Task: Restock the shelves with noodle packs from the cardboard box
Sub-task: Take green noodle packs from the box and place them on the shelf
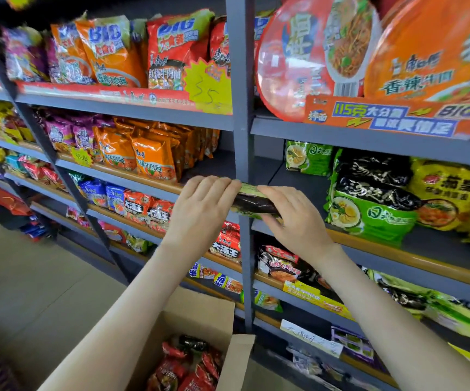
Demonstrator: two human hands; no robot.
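Observation:
A green and black noodle pack (252,201) is held edge-on between both hands in front of the grey upright post. My left hand (200,207) grips its left end and my right hand (293,218) grips its right end. It hangs at the height of the shelf (369,239) that carries matching green and black packs (369,198) on the right. The open cardboard box (194,320) sits below my arms, with red noodle packs (188,365) inside.
Grey shelving runs across the view, divided by an upright post (242,136). Orange packs (143,153) fill the left middle shelf and yellow packs (451,196) stand at the far right. Big bowl noodles (341,52) sit on top. Tiled floor (30,277) lies on the left.

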